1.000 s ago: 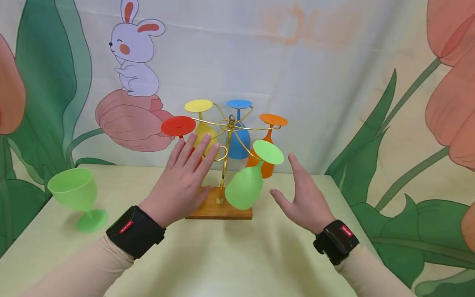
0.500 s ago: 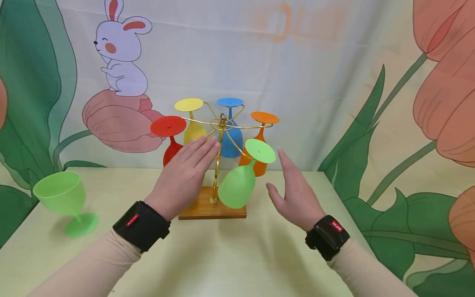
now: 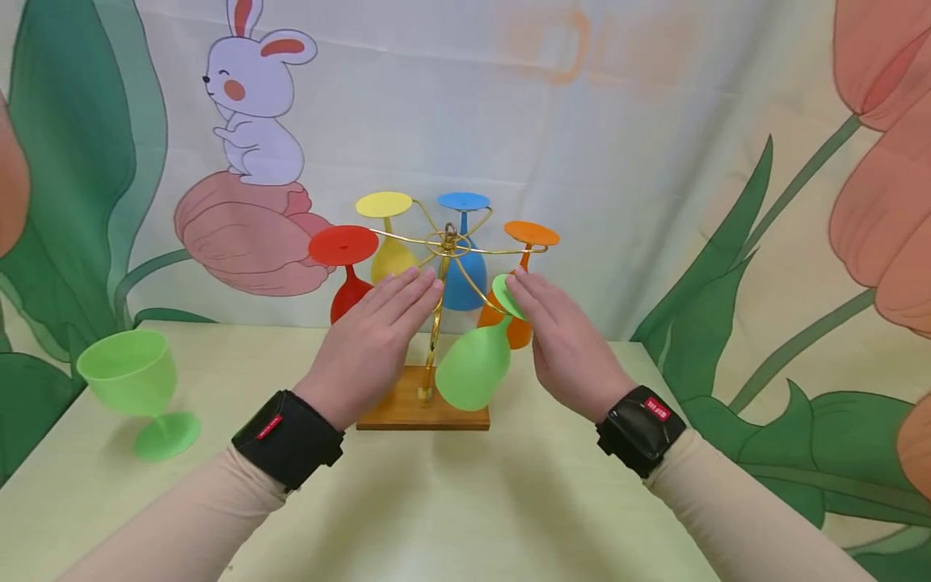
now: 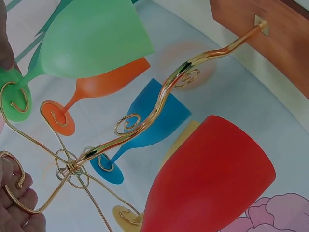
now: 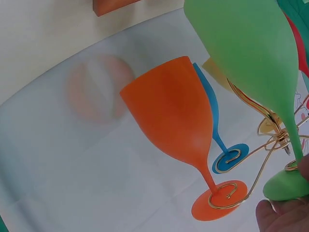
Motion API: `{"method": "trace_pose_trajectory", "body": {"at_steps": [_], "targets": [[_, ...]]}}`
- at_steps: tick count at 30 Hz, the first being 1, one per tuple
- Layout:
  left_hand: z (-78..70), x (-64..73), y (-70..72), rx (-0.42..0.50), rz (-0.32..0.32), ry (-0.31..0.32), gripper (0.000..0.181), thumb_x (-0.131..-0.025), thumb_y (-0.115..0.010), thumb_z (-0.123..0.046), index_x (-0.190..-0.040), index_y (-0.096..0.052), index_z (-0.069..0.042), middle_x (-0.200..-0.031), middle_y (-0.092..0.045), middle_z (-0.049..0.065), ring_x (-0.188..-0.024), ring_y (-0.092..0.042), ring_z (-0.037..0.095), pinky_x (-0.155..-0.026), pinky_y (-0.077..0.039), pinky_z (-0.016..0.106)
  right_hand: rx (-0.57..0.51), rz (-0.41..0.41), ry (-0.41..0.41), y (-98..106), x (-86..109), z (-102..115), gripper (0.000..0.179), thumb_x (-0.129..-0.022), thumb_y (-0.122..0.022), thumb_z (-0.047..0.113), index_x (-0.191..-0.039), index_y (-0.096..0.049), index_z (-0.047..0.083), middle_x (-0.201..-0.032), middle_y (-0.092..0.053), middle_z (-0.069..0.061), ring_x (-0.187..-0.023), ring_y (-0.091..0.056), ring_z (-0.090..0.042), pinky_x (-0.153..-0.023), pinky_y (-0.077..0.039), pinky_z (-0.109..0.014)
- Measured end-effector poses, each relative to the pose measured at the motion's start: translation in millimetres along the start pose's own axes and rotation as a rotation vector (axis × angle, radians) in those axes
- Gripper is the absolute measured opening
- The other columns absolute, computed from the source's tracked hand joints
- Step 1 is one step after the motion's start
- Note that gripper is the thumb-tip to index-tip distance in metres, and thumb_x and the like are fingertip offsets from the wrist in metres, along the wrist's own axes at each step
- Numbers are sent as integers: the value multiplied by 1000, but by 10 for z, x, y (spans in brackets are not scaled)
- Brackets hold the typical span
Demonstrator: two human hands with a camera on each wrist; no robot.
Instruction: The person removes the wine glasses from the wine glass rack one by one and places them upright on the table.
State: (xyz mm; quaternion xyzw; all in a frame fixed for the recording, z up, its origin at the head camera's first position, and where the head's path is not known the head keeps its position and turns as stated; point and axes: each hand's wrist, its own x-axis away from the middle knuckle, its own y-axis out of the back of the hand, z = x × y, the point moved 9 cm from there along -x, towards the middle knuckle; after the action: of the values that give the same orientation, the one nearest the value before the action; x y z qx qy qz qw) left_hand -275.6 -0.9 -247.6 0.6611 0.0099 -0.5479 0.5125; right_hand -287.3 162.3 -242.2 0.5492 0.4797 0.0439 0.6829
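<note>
A gold wire rack (image 3: 434, 339) holds upside-down goblets by their bases. My right hand (image 3: 578, 347) pinches the base of the tilted green goblet (image 3: 473, 369) at the front right arm; in the right wrist view its thumb (image 5: 304, 168) is above that base and fingers below. My left hand (image 3: 367, 347) has its fingers extended and together at the front left arm. In the left wrist view its fingers (image 4: 29, 198) lie against a bare hook (image 4: 19, 184); its thumb is hidden. The red goblet (image 3: 347, 299) hangs just beyond the left hand.
Yellow (image 3: 393, 257), blue (image 3: 465, 279) and orange (image 3: 520, 327) goblets hang on the far arms. The rack stands on a wooden base (image 3: 425, 416). Another green goblet (image 3: 134, 372) stands upright on the table (image 3: 451, 501) at left, and a printed cloth (image 3: 655, 121) hangs behind.
My right hand has moved left onto the green goblet's base. The left hand's spread fingers have come together by the front left arm, and its thumb has gone from sight.
</note>
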Motion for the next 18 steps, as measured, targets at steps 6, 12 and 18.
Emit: {"method": "trace_pose_trajectory", "body": {"at_steps": [6, 12, 18], "targets": [[-11, -13, 4, 9, -3, 2, 51, -87, -60, 4, -136, -50, 1, -139, -53, 17, -134, -36, 26, -110, -38, 44, 9, 60, -52, -56, 11, -24, 66, -84, -54, -17, -145, -37, 2, -145, -44, -18, -134, -34, -27, -109, -38, -49], [7, -14, -7, -2, 18, 12, 53, -87, -62, 2, -138, -50, -1, -140, -52, 16, -134, -35, 25, -110, -38, 44, 13, 70, -60, -58, 18, -31, 69, -84, -53, -18, -146, -36, 5, -145, -45, -16, -135, -34, -24, -108, -39, -48], [19, -2, -6, -2, 20, 16, 52, -87, -62, 2, -137, -50, -1, -140, -53, 16, -134, -36, 25, -110, -38, 44, 17, 63, -41, -23, 9, 32, 68, -83, -53, -19, -145, -40, 6, -142, -50, -15, -133, -38, -23, -107, -40, -47]]}}
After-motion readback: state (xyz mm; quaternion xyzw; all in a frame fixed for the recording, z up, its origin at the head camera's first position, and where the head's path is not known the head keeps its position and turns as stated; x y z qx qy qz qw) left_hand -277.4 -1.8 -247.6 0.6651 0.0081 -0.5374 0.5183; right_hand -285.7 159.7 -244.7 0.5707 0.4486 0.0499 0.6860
